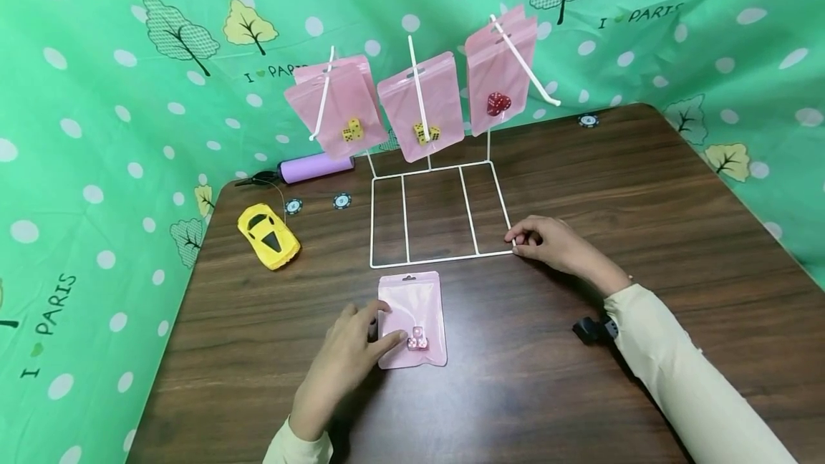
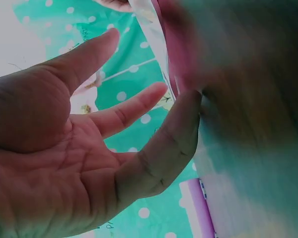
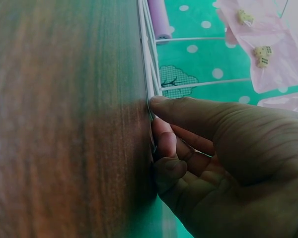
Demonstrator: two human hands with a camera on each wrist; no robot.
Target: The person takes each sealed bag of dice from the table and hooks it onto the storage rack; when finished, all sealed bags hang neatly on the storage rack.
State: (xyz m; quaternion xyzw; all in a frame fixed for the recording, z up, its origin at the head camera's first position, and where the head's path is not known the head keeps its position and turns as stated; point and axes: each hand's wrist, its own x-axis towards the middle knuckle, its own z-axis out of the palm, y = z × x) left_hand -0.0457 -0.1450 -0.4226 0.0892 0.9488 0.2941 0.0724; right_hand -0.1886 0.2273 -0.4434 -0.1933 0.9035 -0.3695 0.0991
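Observation:
A white wire display rack (image 1: 440,259) stands on the table, its base lying flat. My right hand (image 1: 548,243) pinches the near right corner of that base between thumb and fingers; the right wrist view shows the same hand (image 3: 203,144) low against the tabletop. Nearer to me lies a flat pink zip bag (image 1: 412,292) with small pink dice (image 1: 417,342) inside. Over the bag's left side is my left hand (image 1: 344,346), thumb and index apart. In the left wrist view this hand (image 2: 89,144) has spread fingers, one fingertip at the bag's edge.
Pink bags with yellow dice (image 1: 352,130) and red dice (image 1: 498,104) hang from the rack's prongs. A yellow toy car (image 1: 268,236), a purple hand pump (image 1: 316,167) and poker chips (image 1: 342,200) lie left. Another chip (image 1: 589,120) lies back right. A green cloth (image 1: 193,120) hangs behind.

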